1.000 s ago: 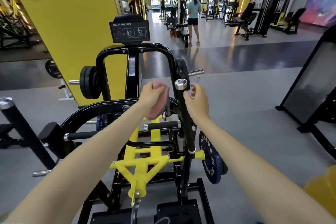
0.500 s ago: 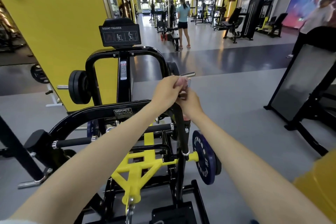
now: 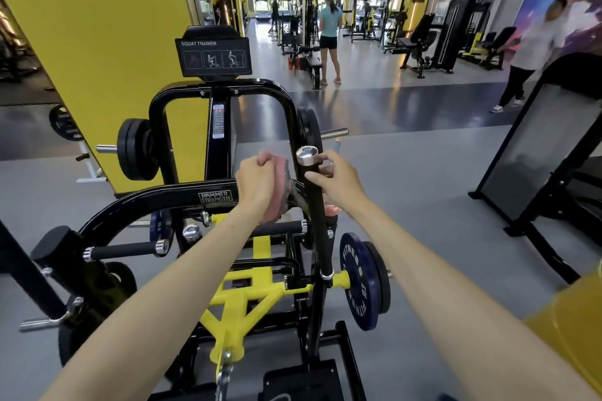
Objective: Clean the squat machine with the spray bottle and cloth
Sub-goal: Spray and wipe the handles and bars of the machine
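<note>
At frame centre the left hand [image 3: 257,184] clenches the pink cloth [image 3: 278,195] against the squat machine's [image 3: 215,195] upright handle [image 3: 322,244]. The right hand [image 3: 340,184] is curled round what seems to be the spray bottle [image 3: 337,146] — mostly hidden. Wiping looks underway — frame and lower grips probably remain.

Cloth [image 3: 278,192] in left hand [image 3: 257,184]: soft pink textile. Cap [image 3: 307,155] beside right hand [image 3: 342,185]: polished chrome. Handle post [image 3: 322,238] probably matt rubber.
</note>
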The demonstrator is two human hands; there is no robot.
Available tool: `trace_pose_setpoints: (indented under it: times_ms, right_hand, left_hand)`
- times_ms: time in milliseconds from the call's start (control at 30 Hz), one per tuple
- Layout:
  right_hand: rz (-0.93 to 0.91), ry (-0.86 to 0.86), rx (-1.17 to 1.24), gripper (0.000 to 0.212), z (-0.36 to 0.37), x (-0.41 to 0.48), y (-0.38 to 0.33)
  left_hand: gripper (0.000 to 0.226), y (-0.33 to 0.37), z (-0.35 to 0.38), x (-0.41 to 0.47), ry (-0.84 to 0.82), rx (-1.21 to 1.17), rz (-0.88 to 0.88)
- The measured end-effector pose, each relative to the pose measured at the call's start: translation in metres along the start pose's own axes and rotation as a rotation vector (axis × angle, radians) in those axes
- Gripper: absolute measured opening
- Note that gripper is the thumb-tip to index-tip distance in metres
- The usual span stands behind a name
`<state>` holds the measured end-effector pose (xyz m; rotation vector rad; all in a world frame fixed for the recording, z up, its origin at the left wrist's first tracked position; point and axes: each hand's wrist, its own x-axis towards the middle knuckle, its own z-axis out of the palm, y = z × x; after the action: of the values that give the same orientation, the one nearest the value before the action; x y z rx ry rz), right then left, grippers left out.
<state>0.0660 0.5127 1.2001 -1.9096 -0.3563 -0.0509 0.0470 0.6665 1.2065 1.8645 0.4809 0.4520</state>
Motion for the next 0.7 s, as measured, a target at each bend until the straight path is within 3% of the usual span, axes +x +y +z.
trace_pose_setpoints:
  times_ms: [167, 233, 433, 700]
  right_hand:
    - [0.030, -0.051, 0.084, 0.030, -0.005, 0.001, 0.003]
    - [0.074, -0.108, 0.141, 0.037, -0.011, 0.002, 0.007]
    - [0.027, -0.069, 0.133, 0.043, -0.009, 0.003, 0.014]
    - [0.005, -0.031, 0.125, 0.044, -0.003, -0.002, 0.020]
  left_hand:
    - [0.022, 0.035, 0.014, -0.016, -0.214, -0.425, -0.114]
    - [0.026, 0.023, 0.020, -0.017, -0.187, -0.458, -0.110]
    - [0.017, -0.019, 0.043, -0.025, -0.002, -0.321, -0.019]
    - [0.021, -0.064, 0.064, -0.023, -0.122, -0.167, -0.070]
